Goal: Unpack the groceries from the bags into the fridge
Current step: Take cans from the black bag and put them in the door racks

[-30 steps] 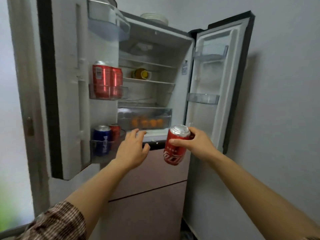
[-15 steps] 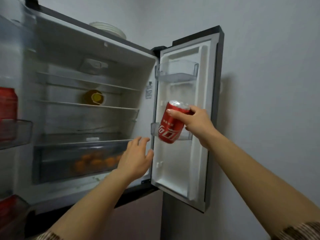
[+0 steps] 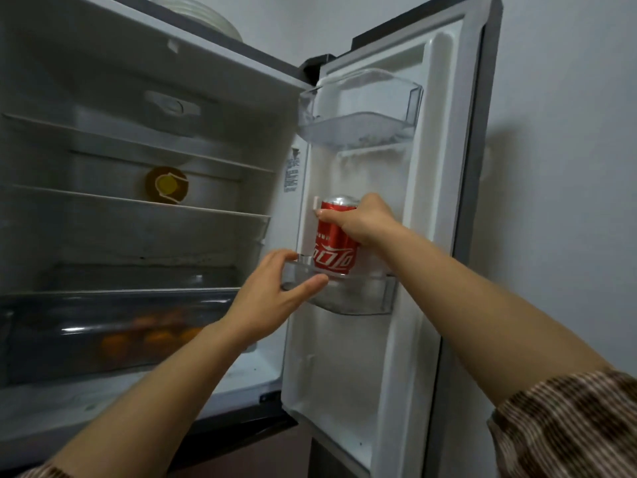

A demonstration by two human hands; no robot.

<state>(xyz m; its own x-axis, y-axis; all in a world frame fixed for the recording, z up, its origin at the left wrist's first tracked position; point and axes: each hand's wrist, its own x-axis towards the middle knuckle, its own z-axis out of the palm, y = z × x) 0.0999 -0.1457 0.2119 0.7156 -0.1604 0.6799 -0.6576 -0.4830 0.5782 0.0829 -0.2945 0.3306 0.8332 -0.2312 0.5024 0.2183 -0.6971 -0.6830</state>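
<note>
A red cola can (image 3: 332, 248) stands upright with its base inside the clear middle bin (image 3: 362, 298) of the fridge's open right door (image 3: 441, 208). My right hand (image 3: 362, 220) grips the can near its top. My left hand (image 3: 275, 294) holds the left front corner of that bin, thumb along its front rim and fingers over the top edge. Whether the can's base rests on the bin floor I cannot tell.
An empty clear upper bin (image 3: 358, 112) sits higher on the door. Inside the fridge, a yellow-capped bottle (image 3: 167, 185) lies on a glass shelf and oranges (image 3: 151, 338) fill the crisper drawer. Plates (image 3: 203, 15) sit on top. A grey wall is at the right.
My right hand has lowered the can from in front of the door into the middle bin. My left hand has moved up and right onto the bin's corner. The view has closed in.
</note>
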